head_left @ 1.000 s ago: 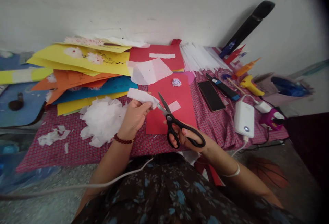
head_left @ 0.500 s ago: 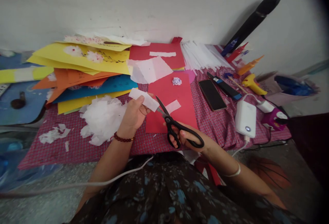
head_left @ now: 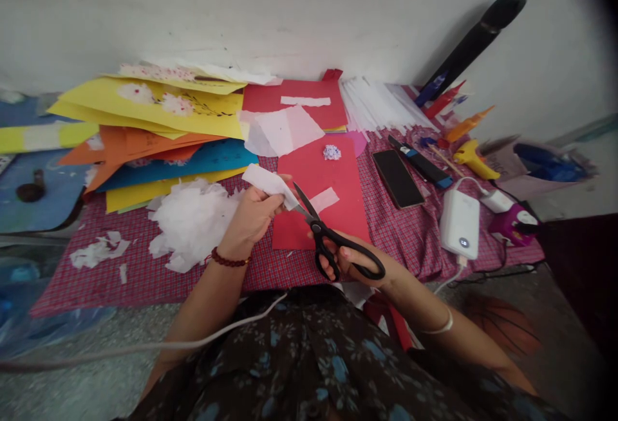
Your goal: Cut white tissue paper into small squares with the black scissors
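Note:
Between the thumb and fingers of my left hand (head_left: 255, 212) is a folded white strip of paper (head_left: 268, 183). My right hand (head_left: 340, 260) grips black-handled scissors (head_left: 316, 224), fingers through the loops, with the blades parted. The strip's right end lies between the blades. Beneath them is a red sheet (head_left: 338, 173) bearing a small white-and-purple paper flower (head_left: 331, 152) and a white paper piece (head_left: 324, 200). A fluffy heap of cut white paper (head_left: 193, 221) lies left of my left hand.
Stacked yellow sheets (head_left: 145, 105) and other coloured paper lie at the back left. White strips (head_left: 381, 105) are at the back. To the right are a phone (head_left: 398, 178), a utility knife (head_left: 422, 162), a white power bank (head_left: 459, 224) and a yellow glue gun (head_left: 476, 158).
My left thumb has shifted along the strip toward the scissors, and the strip has bent slightly. The right hand and scissors have hardly moved.

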Tool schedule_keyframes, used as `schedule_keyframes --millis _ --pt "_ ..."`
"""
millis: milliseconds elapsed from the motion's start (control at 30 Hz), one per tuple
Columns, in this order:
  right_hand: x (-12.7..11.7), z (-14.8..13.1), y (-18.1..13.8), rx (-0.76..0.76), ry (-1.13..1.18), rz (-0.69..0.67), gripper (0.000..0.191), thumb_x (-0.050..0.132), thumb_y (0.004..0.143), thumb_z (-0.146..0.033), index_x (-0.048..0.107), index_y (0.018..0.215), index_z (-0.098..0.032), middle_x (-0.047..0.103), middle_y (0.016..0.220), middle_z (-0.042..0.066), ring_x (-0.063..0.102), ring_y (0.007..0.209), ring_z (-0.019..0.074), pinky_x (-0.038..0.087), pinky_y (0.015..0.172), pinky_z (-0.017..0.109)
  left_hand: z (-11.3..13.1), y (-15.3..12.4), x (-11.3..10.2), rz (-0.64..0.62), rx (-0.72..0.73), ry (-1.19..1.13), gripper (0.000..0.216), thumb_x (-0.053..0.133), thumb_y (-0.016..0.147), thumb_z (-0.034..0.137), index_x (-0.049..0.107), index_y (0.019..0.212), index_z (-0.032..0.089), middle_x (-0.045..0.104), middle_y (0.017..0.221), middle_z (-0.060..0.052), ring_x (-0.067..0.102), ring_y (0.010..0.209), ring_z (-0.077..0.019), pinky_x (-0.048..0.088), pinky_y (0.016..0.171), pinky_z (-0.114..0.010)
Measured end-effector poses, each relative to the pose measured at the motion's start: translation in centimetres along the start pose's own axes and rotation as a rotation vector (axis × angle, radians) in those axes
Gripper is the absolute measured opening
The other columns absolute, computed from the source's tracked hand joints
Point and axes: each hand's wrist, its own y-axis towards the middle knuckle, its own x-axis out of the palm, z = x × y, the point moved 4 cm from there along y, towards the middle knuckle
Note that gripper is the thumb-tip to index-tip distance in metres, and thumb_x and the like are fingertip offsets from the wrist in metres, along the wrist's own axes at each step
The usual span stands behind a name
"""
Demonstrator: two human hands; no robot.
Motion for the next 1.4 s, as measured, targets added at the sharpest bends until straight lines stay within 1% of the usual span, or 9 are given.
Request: schedule_keyframes --millis 167,367,500,633,733,833,933,1067,1400 --pt "-0.2 0.2 0.1 0.029 0.027 0.008 0.061 0.075 0.084 -0.061 0.06 0.125 -0.019 0.067 0.089 0.002 0.062 0.071 0.012 0.047 0.065 0.024 -0.6 -0.2 0.2 -0.069 -0.094 0.029 0.04 0.07 0.066 0.017 0.073 0.106 0.014 0.071 0.069 0.001 0.059 0.055 -0.0106 0.042 0.054 -0.023" --pt "0.0 0.6 0.1 0.093 0.136 -0.016 0.065 0.075 0.081 -0.067 0.06 0.122 -0.019 0.065 0.088 0.003 0.061 0.072 0.0134 0.045 0.066 0.026 -1.2 -0.2 0.2 -0.103 -0.137 0.058 0.049 0.068 0.068 0.014 0.07 0.116 0.011 0.069 0.064 0.002 0.064 0.057 -0.0127 0.043 0.054 -0.022" --pt "0.5 0.3 0.0 0.047 0.135 0.009 0.059 0.074 0.083 -0.066 0.063 0.117 -0.02 0.06 0.078 -0.001 0.052 0.059 0.0098 0.041 0.055 0.022 -1.1 -0.2 0.3 -0.113 -0.147 0.039 0.056 0.068 0.069 0.014 0.067 0.125 0.013 0.074 0.074 -0.001 0.066 0.061 -0.0136 0.047 0.057 -0.024" --pt "0.7 0.0 0.0 0.02 0.056 0.073 0.057 0.074 0.084 -0.065 0.064 0.116 -0.019 0.054 0.07 -0.005 0.035 0.046 0.0059 0.031 0.042 0.02 -0.5 -0.4 0.5 -0.125 -0.13 0.052 0.059 0.068 0.068 0.014 0.068 0.127 0.014 0.071 0.067 0.001 0.062 0.057 -0.0118 0.047 0.058 -0.023" --pt "0.7 -0.1 0.0 0.021 0.004 0.086 0.058 0.073 0.084 -0.066 0.063 0.117 -0.019 0.054 0.072 -0.004 0.035 0.046 0.0058 0.031 0.042 0.02 -0.2 -0.5 0.4 -0.155 -0.12 0.039 0.052 0.073 0.067 0.017 0.072 0.119 0.014 0.073 0.073 -0.002 0.066 0.067 -0.0153 0.05 0.061 -0.025" --pt "0.5 0.0 0.1 0.02 -0.035 0.081 0.059 0.071 0.085 -0.066 0.062 0.119 -0.019 0.054 0.072 -0.004 0.038 0.049 0.0071 0.032 0.045 0.021 -0.1 -0.3 0.3 -0.168 -0.1 -0.047 0.036 0.078 0.073 0.036 0.075 0.102 0.015 0.076 0.081 -0.008 0.072 0.084 -0.0235 0.056 0.071 -0.032" --pt "0.4 0.2 0.1 0.017 -0.053 0.079 0.062 0.07 0.085 -0.068 0.061 0.123 -0.019 0.055 0.074 -0.003 0.042 0.054 0.0088 0.035 0.05 0.023 -0.3 0.2 -0.1 -0.073 -0.046 -0.084 0.036 0.077 0.076 0.051 0.075 0.084 0.015 0.077 0.083 -0.01 0.073 0.094 -0.0265 0.058 0.077 -0.035" --pt "0.2 0.5 0.2 0.026 -0.021 0.066 0.063 0.072 0.084 -0.067 0.061 0.123 -0.019 0.056 0.079 -0.002 0.044 0.058 0.0096 0.035 0.053 0.023 -0.8 0.6 -0.7 0.068 -0.026 -0.075 0.027 0.078 0.075 0.043 0.072 0.077 0.016 0.076 0.078 -0.008 0.073 0.094 -0.0244 0.057 0.079 -0.033" --pt "0.2 1.0 0.2 0.112 0.178 0.024 0.063 0.077 0.08 -0.066 0.065 0.122 -0.021 0.059 0.086 0.0 0.051 0.066 0.0106 0.038 0.062 0.024 -1.1 -0.2 0.0 0.02 -0.147 -0.04 0.024 0.081 0.072 0.035 0.067 0.069 0.016 0.069 0.064 -0.003 0.071 0.078 -0.0222 0.056 0.072 -0.034"
